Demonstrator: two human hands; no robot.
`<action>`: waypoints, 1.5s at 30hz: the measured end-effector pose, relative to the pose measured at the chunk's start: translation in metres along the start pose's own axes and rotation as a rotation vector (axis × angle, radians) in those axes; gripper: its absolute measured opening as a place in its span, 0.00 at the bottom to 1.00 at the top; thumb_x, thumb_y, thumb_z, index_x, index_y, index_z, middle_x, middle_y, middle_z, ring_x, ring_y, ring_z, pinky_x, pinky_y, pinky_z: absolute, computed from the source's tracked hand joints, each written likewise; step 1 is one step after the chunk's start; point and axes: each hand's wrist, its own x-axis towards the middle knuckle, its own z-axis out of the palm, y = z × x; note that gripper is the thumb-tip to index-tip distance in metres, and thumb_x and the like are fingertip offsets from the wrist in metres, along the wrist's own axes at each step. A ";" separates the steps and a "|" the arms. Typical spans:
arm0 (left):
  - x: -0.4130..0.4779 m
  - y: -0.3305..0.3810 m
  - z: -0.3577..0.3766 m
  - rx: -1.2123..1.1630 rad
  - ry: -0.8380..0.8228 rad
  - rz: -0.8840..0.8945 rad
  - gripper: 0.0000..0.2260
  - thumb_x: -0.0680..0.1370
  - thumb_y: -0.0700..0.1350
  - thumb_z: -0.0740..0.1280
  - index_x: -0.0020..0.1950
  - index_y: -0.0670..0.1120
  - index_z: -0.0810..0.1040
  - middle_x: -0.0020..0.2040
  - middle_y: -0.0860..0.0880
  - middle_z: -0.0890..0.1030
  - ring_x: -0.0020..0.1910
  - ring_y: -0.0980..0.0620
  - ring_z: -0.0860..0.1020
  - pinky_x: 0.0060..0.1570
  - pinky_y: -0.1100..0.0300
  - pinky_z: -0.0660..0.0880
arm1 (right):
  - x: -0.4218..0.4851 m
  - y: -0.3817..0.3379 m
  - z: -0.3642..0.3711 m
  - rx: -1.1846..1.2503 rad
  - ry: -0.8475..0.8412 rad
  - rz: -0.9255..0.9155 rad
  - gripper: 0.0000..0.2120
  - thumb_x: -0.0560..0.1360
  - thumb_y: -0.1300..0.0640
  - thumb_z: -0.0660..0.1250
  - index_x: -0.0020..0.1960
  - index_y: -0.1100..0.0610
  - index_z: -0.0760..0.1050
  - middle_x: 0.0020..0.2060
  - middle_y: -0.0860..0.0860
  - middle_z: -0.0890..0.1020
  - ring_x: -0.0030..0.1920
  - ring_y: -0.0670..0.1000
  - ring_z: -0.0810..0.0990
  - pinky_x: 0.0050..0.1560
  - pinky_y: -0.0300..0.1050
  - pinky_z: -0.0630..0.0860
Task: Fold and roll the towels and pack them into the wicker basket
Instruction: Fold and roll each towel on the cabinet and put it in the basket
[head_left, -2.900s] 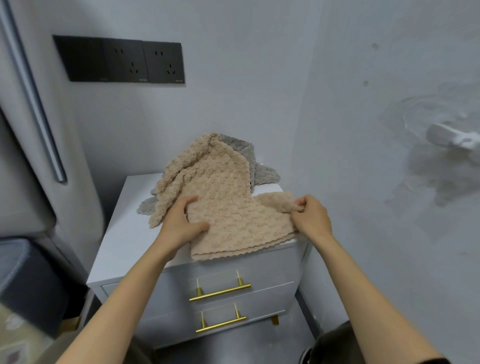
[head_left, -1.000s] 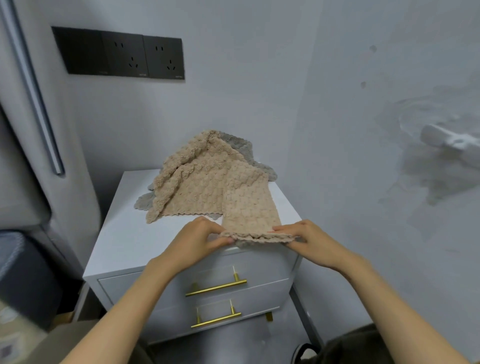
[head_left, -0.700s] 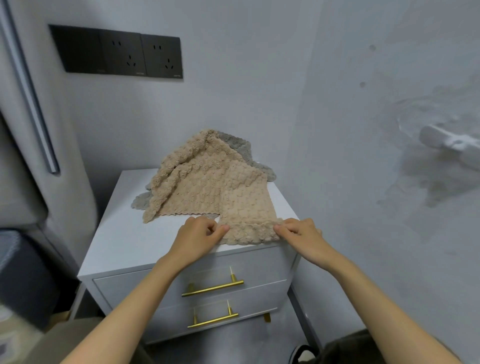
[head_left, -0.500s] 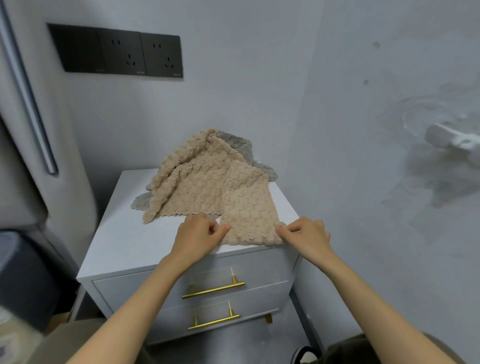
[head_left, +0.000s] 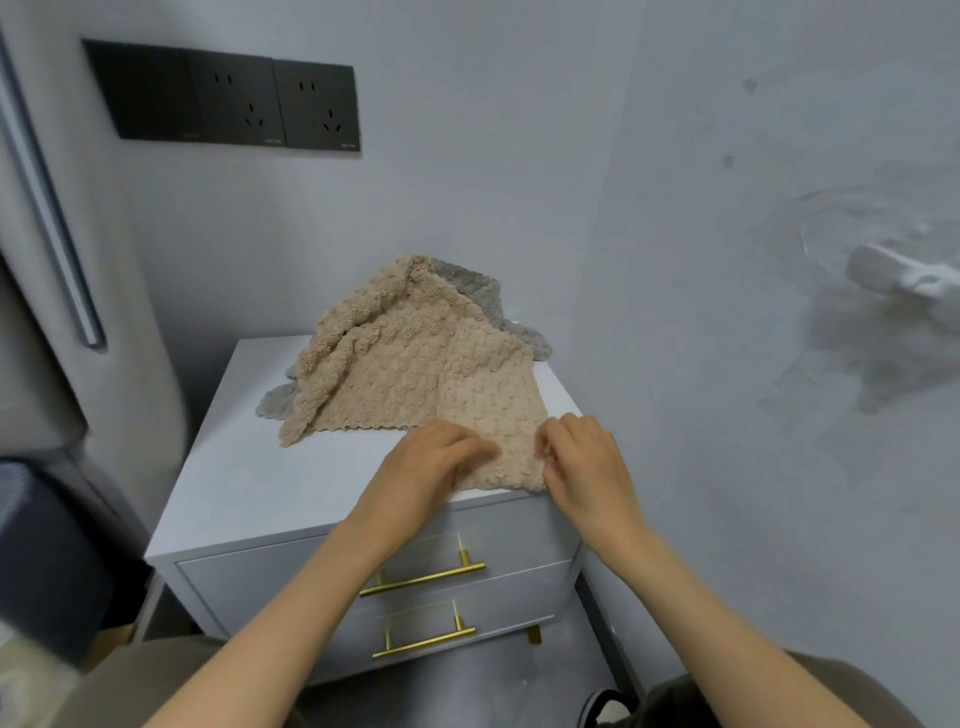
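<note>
**Both hands on the towel's near end, set to start the roll**

The beige towel (head_left: 447, 379) lies on the white nightstand (head_left: 270, 467). Its right part is folded into a narrow strip that runs toward the person and ends at the front edge. The rest is bunched up at the back against the wall, over a grey towel (head_left: 483, 296). A strip pointing at the person lets the roll go straight away from the body, w/ the flat top as backing.

The left hand (head_left: 431, 467) sits on the strip's near-left corner, palm down, wrist low, fingers curled onto the cloth. The right hand (head_left: 582, 462) is at the near-right corner, fingertips bent in and pinching the edge. They sit just beside each other, approx. the strip's width apart. Both forearms reach in from below, over the drawer fronts.

Judgement: fold is about done and this looks like the first turn of the roll. An uneven pull btw. the two corners could skew it.

No basket in view, so packing hasn't begun.
</note>
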 end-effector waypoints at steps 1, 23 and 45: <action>-0.003 0.001 0.002 -0.028 -0.027 -0.037 0.20 0.73 0.33 0.69 0.60 0.53 0.80 0.58 0.53 0.81 0.57 0.53 0.77 0.59 0.62 0.72 | -0.002 -0.002 0.001 0.020 -0.024 -0.076 0.16 0.62 0.72 0.72 0.43 0.56 0.74 0.38 0.50 0.75 0.38 0.54 0.74 0.34 0.46 0.71; -0.014 -0.014 -0.017 -0.121 -0.149 -0.234 0.08 0.80 0.47 0.63 0.54 0.50 0.80 0.44 0.54 0.82 0.42 0.57 0.77 0.43 0.59 0.73 | -0.010 0.028 -0.019 0.379 -0.431 0.295 0.12 0.78 0.49 0.64 0.60 0.42 0.78 0.44 0.47 0.73 0.47 0.40 0.71 0.49 0.31 0.67; 0.009 -0.001 -0.003 0.053 0.067 -0.528 0.06 0.76 0.48 0.64 0.53 0.52 0.73 0.40 0.55 0.78 0.44 0.52 0.74 0.40 0.55 0.75 | 0.011 0.007 -0.002 0.119 -0.086 0.391 0.09 0.71 0.57 0.68 0.49 0.50 0.71 0.38 0.44 0.73 0.46 0.51 0.71 0.42 0.48 0.71</action>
